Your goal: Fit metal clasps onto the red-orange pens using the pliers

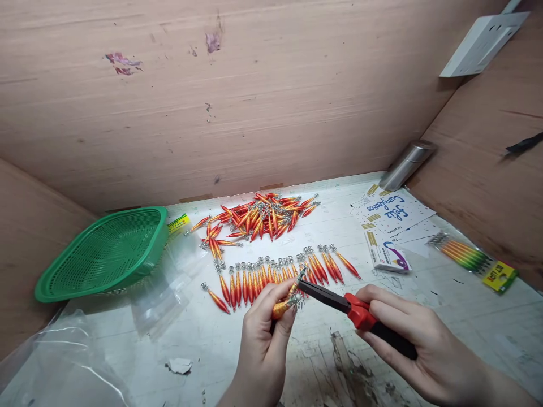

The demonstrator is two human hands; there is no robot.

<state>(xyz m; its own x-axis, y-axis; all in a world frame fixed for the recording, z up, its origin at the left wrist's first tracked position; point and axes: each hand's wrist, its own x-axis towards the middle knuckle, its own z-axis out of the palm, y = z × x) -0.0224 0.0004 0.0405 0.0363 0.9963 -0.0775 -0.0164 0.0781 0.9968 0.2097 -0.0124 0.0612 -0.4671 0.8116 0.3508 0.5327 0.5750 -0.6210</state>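
Between the thumb and fingers of my left hand (267, 333) is a fishing lure (282, 308) with a golden body and a crown of metal hooks. Part of its body is hidden by the fingers. My right hand (407, 333) is wrapped round long-nosed pliers (360, 311) with red and black handles. The plier tips reach the metal hooks by my left fingers; whether they grip a hook I cannot make out. Just beyond, a row of red and gold lures (250, 282) lies side by side, hooks pointing away. A loose lure (216, 298) rests at the row's left.
Behind the row is a heap of similar lures (271, 217). A green basket (102, 254) and clear plastic bags (156, 288) are at left. On the right are a small box (388, 257), printed cards (394, 212), a packaged lure set (470, 260) and a steel flask (407, 165).
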